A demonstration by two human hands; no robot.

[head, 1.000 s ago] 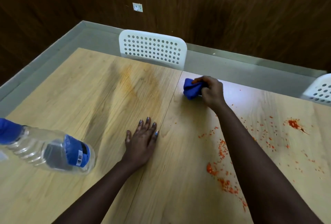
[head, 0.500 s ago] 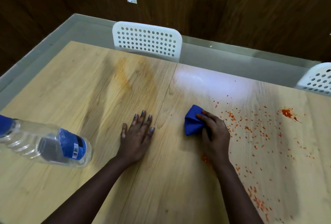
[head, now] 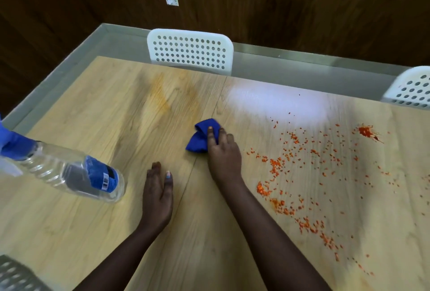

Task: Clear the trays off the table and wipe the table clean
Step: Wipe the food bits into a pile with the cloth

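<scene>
Cloth (head: 202, 138) is what we are working with now: a small blue rag bunched into a soft wad near the middle of the tabletop (head: 69, 232), just on the seam between its two boards. Our right hand (head: 223, 153) lies on top of it, fingers (head: 210, 133) curled over the wad and bearing it down on the wood. Our left hand (head: 158, 195) rests flat on the tabletop nearer the front edge, fingers straight and close together, holding nothing.

We judge the cloth light, limp and easily squashed, so it will only scrub where the palm loads it; taking it from above with the whole hand suits it better than a fingertip pinch, which would let it trail and fold. Damp, it should drag a little on the wood.

Orange crumbs (head: 302, 174) are scattered over the right half of the tabletop, thick toward the front edge, with a red splat (head: 366, 131) nearer the far right corner. A yellowish smear (head: 162, 95) shows toward the far edge on the left board. Loose crumbs will likely roll ahead of the rag, so we would gather them, not flick them.

A clear spray bottle (head: 69, 174) lies on its side by the left edge. No trays are in view.
</scene>
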